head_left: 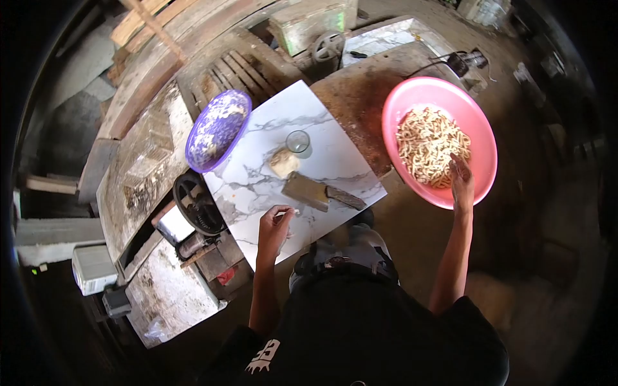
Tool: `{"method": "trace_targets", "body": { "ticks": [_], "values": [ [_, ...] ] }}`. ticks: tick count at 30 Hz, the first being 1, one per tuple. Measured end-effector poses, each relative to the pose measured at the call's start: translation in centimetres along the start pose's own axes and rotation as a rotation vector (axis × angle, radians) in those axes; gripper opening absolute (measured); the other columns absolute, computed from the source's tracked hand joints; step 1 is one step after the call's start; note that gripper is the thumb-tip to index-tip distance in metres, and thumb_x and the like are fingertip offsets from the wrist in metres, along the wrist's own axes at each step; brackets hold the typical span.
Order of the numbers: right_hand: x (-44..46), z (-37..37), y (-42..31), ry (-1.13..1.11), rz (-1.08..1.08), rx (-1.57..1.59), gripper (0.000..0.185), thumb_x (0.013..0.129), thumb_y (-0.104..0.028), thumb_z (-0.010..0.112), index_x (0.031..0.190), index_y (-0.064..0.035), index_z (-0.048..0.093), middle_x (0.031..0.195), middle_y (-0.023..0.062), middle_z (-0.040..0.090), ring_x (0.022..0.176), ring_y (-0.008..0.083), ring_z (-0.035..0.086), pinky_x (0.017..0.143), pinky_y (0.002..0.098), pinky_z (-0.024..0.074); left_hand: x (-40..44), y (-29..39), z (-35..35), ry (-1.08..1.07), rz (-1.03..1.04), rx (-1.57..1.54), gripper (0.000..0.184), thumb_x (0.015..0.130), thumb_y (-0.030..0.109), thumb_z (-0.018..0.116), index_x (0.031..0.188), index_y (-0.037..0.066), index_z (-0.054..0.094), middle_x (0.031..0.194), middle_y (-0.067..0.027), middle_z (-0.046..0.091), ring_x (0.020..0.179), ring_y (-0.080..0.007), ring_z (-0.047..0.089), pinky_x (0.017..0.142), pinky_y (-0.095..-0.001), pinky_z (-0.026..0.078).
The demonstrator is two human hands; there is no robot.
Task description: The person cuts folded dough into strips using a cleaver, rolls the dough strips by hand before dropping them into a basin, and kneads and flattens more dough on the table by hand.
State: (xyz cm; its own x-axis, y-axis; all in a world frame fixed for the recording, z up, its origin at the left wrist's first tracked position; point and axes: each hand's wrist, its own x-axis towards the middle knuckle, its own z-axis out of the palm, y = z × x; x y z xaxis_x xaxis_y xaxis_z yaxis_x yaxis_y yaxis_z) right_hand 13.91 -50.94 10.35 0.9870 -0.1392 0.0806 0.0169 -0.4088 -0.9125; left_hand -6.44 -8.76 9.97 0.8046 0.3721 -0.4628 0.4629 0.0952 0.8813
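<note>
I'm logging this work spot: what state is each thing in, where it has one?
Pink basin: uncovered, part filled
Pale pieces: loose, heaped in the pink basin
Purple basin: uncovered, whitish residue inside
Glass: upright, contents unclear
Dough-like lump: in one piece
Broad-bladed knife: lying flat
Left hand: fingers bent, near the tabletop
Right hand: at the pale pieces, grip unclear

left arm [264, 293] out front, left hand [274, 226] kinda curled, right arm [452, 260] stretched further, right hand [462, 184] pointing forward
</note>
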Motion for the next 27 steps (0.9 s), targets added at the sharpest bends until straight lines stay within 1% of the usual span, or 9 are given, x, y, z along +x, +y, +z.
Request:
{"method": "trace_targets", "body": {
  "ticks": [4, 7, 10, 14, 16, 19, 21, 23, 27],
  "values": [
    [-1.0, -0.4, -0.4, -0.027, 0.074, 0.261, 0.031, 0.098, -0.011, 0.055, 0.127, 0.0002, 0.057, 0.126, 0.0102, 0.060, 0.113, 0.0159, 0.055, 0.098, 0.0294, 0.0438, -1.3, 5.6, 5.5, -0.168, -0.010, -0.044, 0.017, 0.090, 0.021, 0.068, 0.101, 0.008, 0.065, 0.065, 0.0055, 0.051, 0.047, -0.0013, 0.040, 0.040, -0.0185, 0.029],
    [-5.1, 1.9, -4.3, -0.465, 0.009, 0.262, 0.033, 0.099, -0.010, 0.053, 0.131, -0.0009, 0.054, 0.130, 0.0106, 0.058, 0.123, 0.0187, 0.050, 0.107, 0.0328, 0.0371, -1.8, 8.6, 10.6, -0.360, -0.025, -0.088, 0.018, 0.093, 0.022, 0.065, 0.102, 0.007, 0.065, 0.068, 0.0074, 0.050, 0.054, -0.0005, 0.042, 0.046, -0.0181, 0.034],
    [-7.7, 3.8, -6.9, -0.833, 0.080, 0.602, 0.042, 0.096, -0.010, 0.059, 0.135, -0.0024, 0.048, 0.128, 0.0092, 0.056, 0.122, 0.0181, 0.050, 0.106, 0.0345, 0.0389, -1.3, 10.1, 15.0, -0.523, 0.119, 0.054, 0.018, 0.093, 0.019, 0.064, 0.103, 0.004, 0.064, 0.065, 0.0037, 0.054, 0.055, -0.0021, 0.045, 0.048, -0.0191, 0.038],
    [-7.2, 2.5, -6.9, -0.788, 0.160, 0.702, 0.029, 0.095, -0.006, 0.058, 0.123, -0.0013, 0.058, 0.110, 0.0048, 0.061, 0.102, 0.0139, 0.057, 0.089, 0.0302, 0.0478, -0.3, 9.7, 19.0, -0.560, 0.307, 0.198, 0.022, 0.094, 0.019, 0.062, 0.107, 0.001, 0.063, 0.070, -0.0034, 0.062, 0.058, -0.0055, 0.051, 0.053, -0.0236, 0.044],
    [-6.3, 0.5, -5.7, -0.763, 0.252, 0.490, 0.018, 0.097, -0.014, 0.059, 0.110, -0.0012, 0.062, 0.093, 0.0006, 0.059, 0.080, 0.0099, 0.054, 0.072, 0.0275, 0.0473, -0.2, 10.3, 20.3, -0.568, 0.412, 0.307, 0.024, 0.094, 0.018, 0.062, 0.110, 0.000, 0.063, 0.070, -0.0041, 0.062, 0.058, -0.0059, 0.051, 0.054, -0.0242, 0.044],
    [-4.6, -2.7, -4.8, -0.584, 0.144, 0.339, 0.012, 0.097, -0.010, 0.059, 0.104, -0.0018, 0.064, 0.086, 0.0004, 0.058, 0.074, 0.0098, 0.052, 0.066, 0.0267, 0.0462, -0.4, 11.1, 22.1, -0.535, 0.514, 0.464, 0.031, 0.093, 0.018, 0.062, 0.118, -0.001, 0.060, 0.072, -0.0047, 0.062, 0.060, -0.0066, 0.053, 0.058, -0.0249, 0.046],
    [-2.8, -4.9, -2.4, -0.396, -0.006, 0.149, 0.013, 0.093, -0.008, 0.061, 0.103, 0.0004, 0.066, 0.093, 0.0059, 0.064, 0.079, 0.0127, 0.057, 0.069, 0.0283, 0.0474, -0.2, 11.3, 23.3, -0.510, 0.371, 0.275, 0.031, 0.093, 0.017, 0.063, 0.118, -0.001, 0.060, 0.074, -0.0044, 0.061, 0.064, -0.0063, 0.054, 0.060, -0.0243, 0.046],
    [-0.4, -7.6, -2.8, -0.273, 0.100, -0.260, 0.021, 0.090, -0.007, 0.062, 0.109, 0.0010, 0.066, 0.110, 0.0134, 0.066, 0.094, 0.0223, 0.063, 0.079, 0.0331, 0.0503, 0.5, 10.8, 24.4, -0.527, 0.379, 0.232, 0.032, 0.093, 0.017, 0.063, 0.120, -0.001, 0.059, 0.077, -0.0037, 0.062, 0.067, -0.0064, 0.056, 0.061, -0.0234, 0.047],
    [3.0, -10.4, 1.3, 0.042, -0.221, -0.675, 0.028, 0.090, -0.009, 0.060, 0.117, 0.0002, 0.064, 0.121, 0.0186, 0.062, 0.110, 0.0398, 0.059, 0.096, 0.0384, 0.0481, 1.2, 10.2, 27.0, -0.616, 0.230, -0.076, 0.031, 0.096, 0.016, 0.062, 0.120, -0.003, 0.058, 0.083, -0.0027, 0.061, 0.074, -0.0074, 0.059, 0.066, -0.0224, 0.049]
  ]
}}
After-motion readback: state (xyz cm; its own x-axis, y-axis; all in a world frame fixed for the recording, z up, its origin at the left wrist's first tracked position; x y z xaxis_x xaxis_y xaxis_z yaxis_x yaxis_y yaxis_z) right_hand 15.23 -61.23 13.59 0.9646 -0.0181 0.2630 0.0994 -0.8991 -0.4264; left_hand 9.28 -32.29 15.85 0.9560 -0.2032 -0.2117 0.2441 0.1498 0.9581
